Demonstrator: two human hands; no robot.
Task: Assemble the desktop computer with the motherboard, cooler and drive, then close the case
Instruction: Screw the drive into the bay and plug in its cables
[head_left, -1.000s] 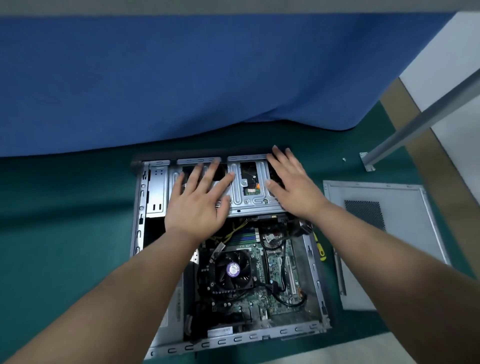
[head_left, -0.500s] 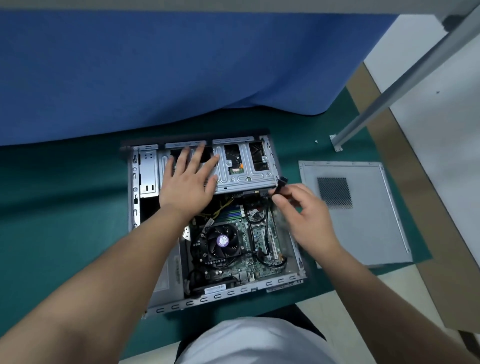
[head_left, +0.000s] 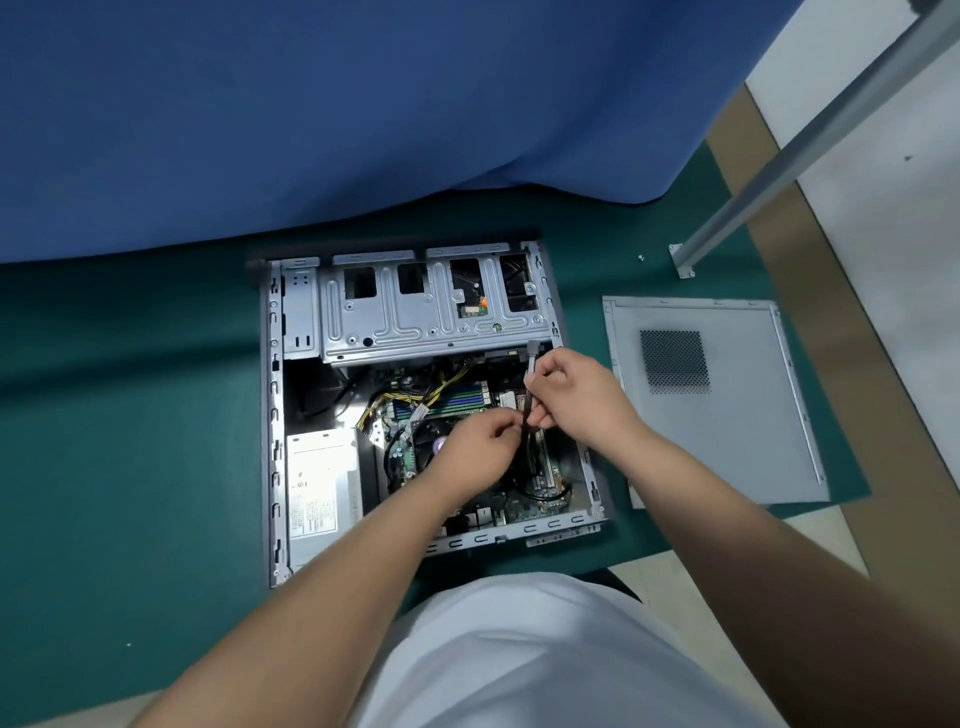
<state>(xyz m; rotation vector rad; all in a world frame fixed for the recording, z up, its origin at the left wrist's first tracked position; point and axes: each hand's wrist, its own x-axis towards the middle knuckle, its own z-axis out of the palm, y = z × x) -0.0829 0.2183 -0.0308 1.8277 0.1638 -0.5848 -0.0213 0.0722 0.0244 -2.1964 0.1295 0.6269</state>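
Computer case (head_left: 274, 415): grey metal, lying on its side on a green mat (head_left: 130, 441), open face up, a dark front strip along its far edge. Drive cage (head_left: 431, 312): silver, stamped with slots and cut-outs, fitted across the far end of the case; a small green circuit board with an orange tab shows through one cut-out. Motherboard (head_left: 457, 397): green, seated in the near right part of the case, with blue memory slots and a bundle of yellow and black wires at its far left corner. Cooler (head_left: 428, 441): black fan with a purple centre label, seated on the motherboard, largely covered by the left hand. Power supply (head_left: 322, 483): silver box with a printed label, in the near left corner of the case. Black cable (head_left: 530, 384): runs upright from the motherboard area to a grey plug just short of the drive cage's near edge. Right hand (head_left: 576, 395): fingers curled, pinching the cable below its plug, over the right side of the case. Left hand (head_left: 480, 447): fingers curled, fingertips pinching the same cable lower down, touching or just beside the right hand's fingers. Side panel (head_left: 727, 441): grey, with a square mesh vent, lying flat on the mat to the right of the case, apart from it. Blue cloth (head_left: 363, 114): draped behind the case, its hem resting on the mat. Metal bar (head_left: 810, 140): slanting, its foot plate on the mat at far right, a small screw (head_left: 641, 256) just beside it. White garment: fills the near edge of the view.
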